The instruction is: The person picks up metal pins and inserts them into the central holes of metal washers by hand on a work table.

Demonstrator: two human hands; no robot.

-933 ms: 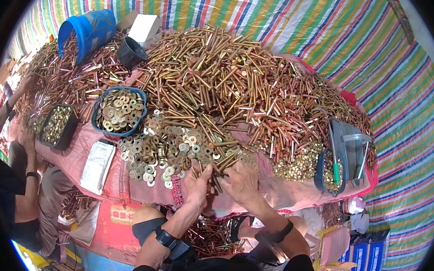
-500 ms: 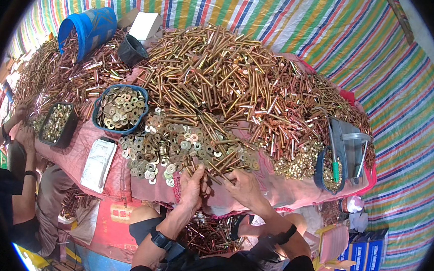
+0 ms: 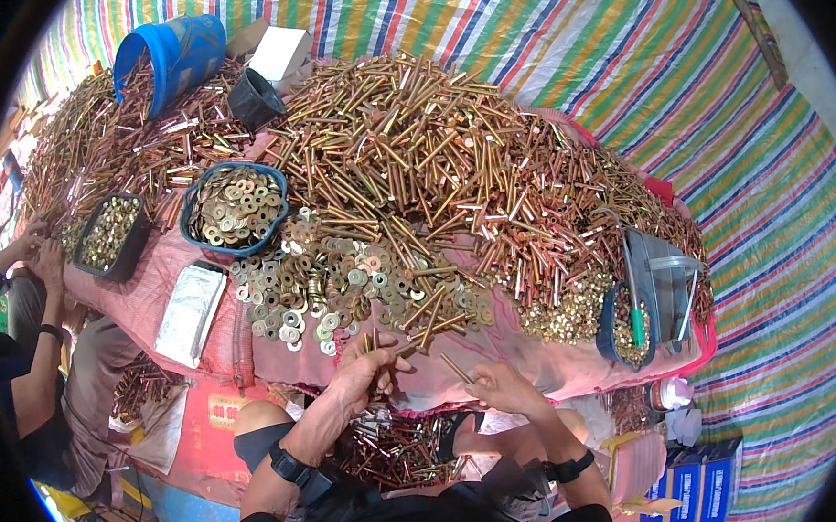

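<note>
My left hand (image 3: 364, 371) is closed around a few brass-coloured bolts, whose ends poke up between the fingers. My right hand (image 3: 502, 390) pinches a single long bolt (image 3: 456, 368), which points up and to the left. Just beyond the hands, several loose bolts (image 3: 431, 322) lie on the pink cloth (image 3: 500, 347) beside a spread of flat washers (image 3: 314, 277). Behind these rises a big heap of bolts (image 3: 392, 148). Small nuts (image 3: 565, 317) are gathered to the right of the hands.
Washers fill a blue basin (image 3: 286, 212) at left; a dark bin (image 3: 129, 261) holds nuts. A blue bucket (image 3: 186, 60) lies tipped at the back. A nut tub (image 3: 616, 340) stands right. At far left another person's hands (image 3: 42, 250) work. More bolts (image 3: 401, 449) lie below my hands.
My hands have drawn apart and toward me. The right hand has moved right, now with one bolt sticking out of its pinch. Several bolts remain on the cloth.
</note>
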